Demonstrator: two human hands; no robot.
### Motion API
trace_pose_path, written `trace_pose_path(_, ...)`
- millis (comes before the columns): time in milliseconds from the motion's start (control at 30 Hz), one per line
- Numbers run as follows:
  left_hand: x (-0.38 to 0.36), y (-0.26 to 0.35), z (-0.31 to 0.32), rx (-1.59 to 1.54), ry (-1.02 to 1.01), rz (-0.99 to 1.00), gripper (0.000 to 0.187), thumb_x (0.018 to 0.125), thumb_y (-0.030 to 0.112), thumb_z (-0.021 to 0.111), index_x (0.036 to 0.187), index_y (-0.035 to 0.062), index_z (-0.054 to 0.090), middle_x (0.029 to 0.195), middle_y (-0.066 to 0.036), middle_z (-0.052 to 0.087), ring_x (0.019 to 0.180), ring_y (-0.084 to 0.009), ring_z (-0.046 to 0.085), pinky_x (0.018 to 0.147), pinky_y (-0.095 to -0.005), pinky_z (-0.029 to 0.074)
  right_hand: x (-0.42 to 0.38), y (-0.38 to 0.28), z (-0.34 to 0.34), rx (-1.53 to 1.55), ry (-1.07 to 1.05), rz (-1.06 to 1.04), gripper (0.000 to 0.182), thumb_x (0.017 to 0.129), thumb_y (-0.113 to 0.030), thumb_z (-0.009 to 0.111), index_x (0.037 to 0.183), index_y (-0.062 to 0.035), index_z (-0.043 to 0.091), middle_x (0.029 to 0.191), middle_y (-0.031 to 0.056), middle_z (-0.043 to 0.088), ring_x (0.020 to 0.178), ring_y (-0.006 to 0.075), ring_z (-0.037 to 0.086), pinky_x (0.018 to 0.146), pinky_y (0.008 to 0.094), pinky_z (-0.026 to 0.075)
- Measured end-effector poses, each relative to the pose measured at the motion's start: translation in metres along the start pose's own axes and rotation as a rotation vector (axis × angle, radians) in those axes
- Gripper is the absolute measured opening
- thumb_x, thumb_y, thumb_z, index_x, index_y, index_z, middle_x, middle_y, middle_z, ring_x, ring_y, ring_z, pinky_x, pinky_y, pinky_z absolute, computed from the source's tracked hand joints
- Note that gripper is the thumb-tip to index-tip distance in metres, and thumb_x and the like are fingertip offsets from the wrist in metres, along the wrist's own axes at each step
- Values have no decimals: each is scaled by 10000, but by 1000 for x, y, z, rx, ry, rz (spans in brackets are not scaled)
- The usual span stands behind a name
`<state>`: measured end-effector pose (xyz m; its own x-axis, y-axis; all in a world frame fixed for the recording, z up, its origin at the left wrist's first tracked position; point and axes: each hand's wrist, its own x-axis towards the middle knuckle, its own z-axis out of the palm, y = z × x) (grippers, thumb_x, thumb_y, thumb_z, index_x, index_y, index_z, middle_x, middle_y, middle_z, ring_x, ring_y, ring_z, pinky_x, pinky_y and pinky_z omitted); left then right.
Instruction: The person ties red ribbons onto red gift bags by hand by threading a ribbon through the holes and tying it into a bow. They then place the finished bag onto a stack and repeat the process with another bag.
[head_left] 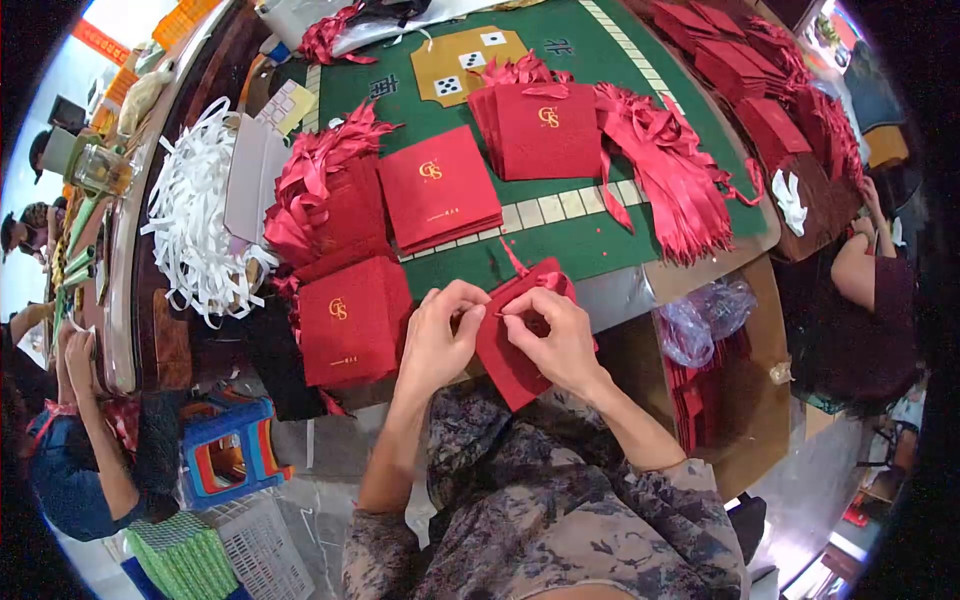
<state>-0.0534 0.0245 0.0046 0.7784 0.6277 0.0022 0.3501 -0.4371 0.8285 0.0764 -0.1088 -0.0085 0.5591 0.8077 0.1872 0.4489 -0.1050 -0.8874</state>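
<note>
A flat red gift bag (510,372) with a pinkish-red ribbon (514,258) at its top is tilted at the table's near edge, above my lap. My left hand (443,335) is closed in a pinch at the bag's upper left edge. Thumb and forefinger of my right hand (556,342) pinch a bit of the ribbon over the bag's front. The fingertips of both hands are close together, and the exact grip of the left is partly hidden. Left of my hands lies a stack of red bags (352,325) with gold lettering.
More stacked bags (440,190) and a heap of red ribbons (670,175) lie on the green table (560,245). White ribbons (205,215) spill from a box at left. People sit at both sides. A blue stool (235,450) stands at lower left.
</note>
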Motion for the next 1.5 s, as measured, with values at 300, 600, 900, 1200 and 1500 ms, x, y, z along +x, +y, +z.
trace_pose_path(300, -4, 19, 4, 86, 73, 28, 110, 873, 59, 672, 980, 46, 689, 847, -127, 636, 766, -242, 657, 725, -361, 521, 5, -10, 5, -201, 41, -78, 126, 788, -86, 723, 865, -38, 636, 818, 93, 661, 768, 270, 654, 681, 372, 491)
trace_pose_path(600, -11, 25, 15, 120, 181, 104, 135, 849, 19, 679, 980, 46, 696, 837, -117, 628, 778, -239, 655, 707, -339, 530, 7, -15, 12, -423, 62, -139, 178, 763, -93, 720, 869, -58, 581, 791, 107, 627, 757, 313, 637, 695, 438, 471)
trace_pose_path(900, -10, 22, 14, 32, 110, 93, 212, 825, 0, 664, 1030, 56, 656, 879, -97, 700, 839, -292, 613, 768, -387, 508, 9, -6, -7, -214, -3, -172, 145, 812, -97, 736, 906, -54, 634, 863, 88, 661, 839, 297, 647, 755, 404, 497)
trace_pose_path(1200, -8, 20, 19, 38, 85, 289, 164, 854, 34, 675, 1015, 50, 650, 867, -100, 652, 753, -261, 617, 669, -376, 523, 45, -7, -50, -456, -267, -270, 187, 887, -241, 684, 901, -56, 703, 887, 86, 648, 912, 307, 611, 789, 401, 477)
trace_pose_path(1500, -6, 25, 20, 292, 139, 551, 170, 811, -6, 605, 975, 31, 629, 891, -108, 644, 873, -292, 587, 763, -390, 529, 82, 15, -53, 17, -719, -29, 221, 837, -247, 686, 870, -37, 746, 730, 90, 709, 699, 183, 664, 692, 348, 505)
